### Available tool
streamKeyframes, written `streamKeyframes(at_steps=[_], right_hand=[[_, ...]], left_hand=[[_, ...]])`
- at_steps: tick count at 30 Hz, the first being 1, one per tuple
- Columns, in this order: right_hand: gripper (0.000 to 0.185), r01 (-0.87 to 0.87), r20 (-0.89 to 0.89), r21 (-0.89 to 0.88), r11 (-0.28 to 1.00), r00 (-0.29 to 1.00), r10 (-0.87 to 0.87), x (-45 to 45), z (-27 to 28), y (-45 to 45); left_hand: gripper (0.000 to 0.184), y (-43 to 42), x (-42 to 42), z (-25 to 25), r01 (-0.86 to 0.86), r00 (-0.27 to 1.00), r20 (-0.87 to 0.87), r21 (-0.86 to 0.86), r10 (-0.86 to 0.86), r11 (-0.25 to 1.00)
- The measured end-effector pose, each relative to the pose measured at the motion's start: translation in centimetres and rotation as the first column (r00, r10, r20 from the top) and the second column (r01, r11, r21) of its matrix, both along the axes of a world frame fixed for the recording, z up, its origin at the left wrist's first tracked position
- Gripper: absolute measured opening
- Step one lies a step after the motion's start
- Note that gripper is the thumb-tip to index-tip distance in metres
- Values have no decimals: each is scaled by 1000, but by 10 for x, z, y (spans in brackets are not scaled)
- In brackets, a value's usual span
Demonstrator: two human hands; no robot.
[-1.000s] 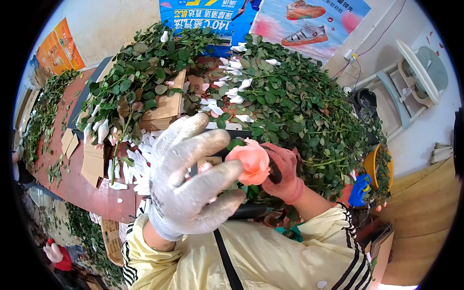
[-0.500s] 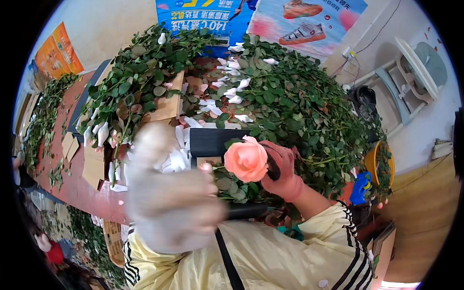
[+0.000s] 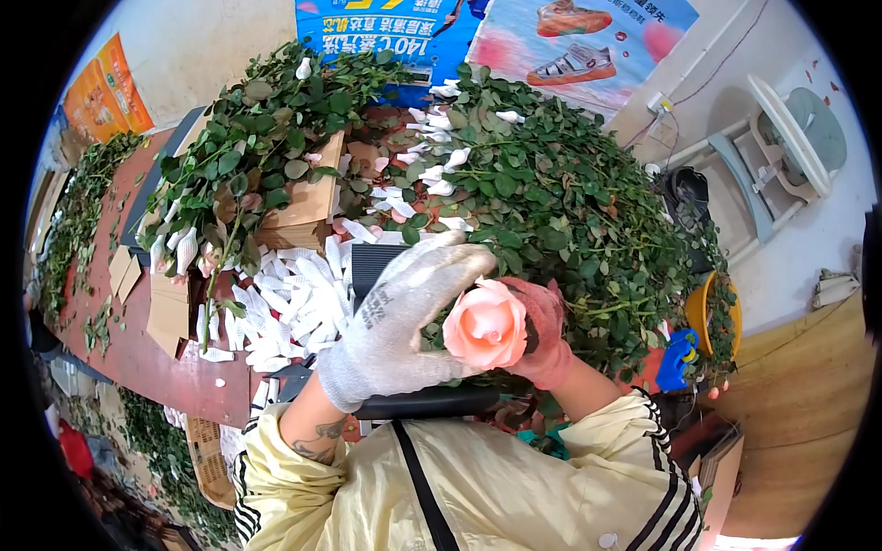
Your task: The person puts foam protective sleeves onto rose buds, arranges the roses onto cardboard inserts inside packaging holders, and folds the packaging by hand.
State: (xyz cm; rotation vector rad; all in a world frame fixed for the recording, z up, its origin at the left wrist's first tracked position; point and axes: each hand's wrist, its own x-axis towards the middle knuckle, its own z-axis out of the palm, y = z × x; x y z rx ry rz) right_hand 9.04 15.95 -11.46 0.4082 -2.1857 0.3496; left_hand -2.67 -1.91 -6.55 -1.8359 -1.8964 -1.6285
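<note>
A pink rose (image 3: 485, 325) in full bloom faces up at the front middle. My right hand (image 3: 544, 332), in a red glove with a dark palm, is closed on it just below and right of the bloom; the stem is hidden. From the left comes my left hand (image 3: 395, 323), in a pale grey knitted glove, its thumb and fingers spread on either side of the bloom. Whether its fingertips touch the petals I cannot tell. Beneath the hands, a black ridged block (image 3: 367, 266) is partly covered.
White net sleeves (image 3: 292, 298) lie piled left of the hands. Leafy rose stems, several with white-wrapped heads (image 3: 457, 158), fill the right (image 3: 570, 202) and back left (image 3: 276, 138) of the red table (image 3: 216, 390). Cardboard (image 3: 299, 207) lies among them. A yellow bucket (image 3: 701, 308) stands at right.
My left hand, blurred before, has moved up and right to the bloom and spread its fingers. The rose and my right hand have shifted slightly right and down.
</note>
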Motion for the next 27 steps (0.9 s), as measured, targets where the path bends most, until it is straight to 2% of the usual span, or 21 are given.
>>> streamKeyframes(at_steps=[5,6,9,11,12,13,14,15,17,19,20,22,23,25,27], right_hand=[[63,-24,-18,18,1000,1000,24,6,7,2],[62,-26,0,51,998,1000,26,6,14,1],[54,-16,90,138,990,996,4,3,46,0],[49,-62,224,187,980,974,19,3,52,6],[47,-2,158,273,962,986,-43,5,60,2],[44,-32,137,308,951,990,-11,1,63,9],[39,-22,68,386,922,998,-5,-3,74,15],[35,102,-28,443,891,995,-100,-5,81,23],[35,173,-24,434,884,983,-181,-10,123,31],[36,312,-188,442,841,949,-253,-6,148,43],[37,368,-261,470,802,926,-272,-5,162,47],[37,447,-353,530,721,889,-291,-5,185,45],[37,430,-320,575,696,901,-292,-8,187,33],[36,408,-295,631,659,913,-282,-15,194,19],[34,426,-317,426,798,896,-310,-28,209,58]], left_hand=[[57,10,5,2,19,997,-71,10,-18,1000],[52,11,7,1,14,999,-40,36,-12,999],[51,5,8,4,29,998,56,39,-31,999],[51,3,6,4,48,997,52,68,-52,997],[51,2,4,4,71,996,43,99,-76,993],[51,-2,2,7,62,996,55,96,-67,994],[54,-8,1,12,81,981,166,103,-97,991],[56,-13,0,13,98,952,280,111,-126,989],[61,-31,-17,2,-21,967,256,18,16,1000],[46,-54,-23,-11,-100,880,415,-309,229,946],[46,-61,-27,-24,-98,874,425,-319,235,943],[36,-66,-32,-61,-103,982,106,-385,156,917],[36,-67,-29,-73,-103,981,115,-390,159,915],[28,-70,-17,-91,-237,970,-154,-447,187,862],[29,-74,-20,-102,-240,969,-161,-432,188,869]])
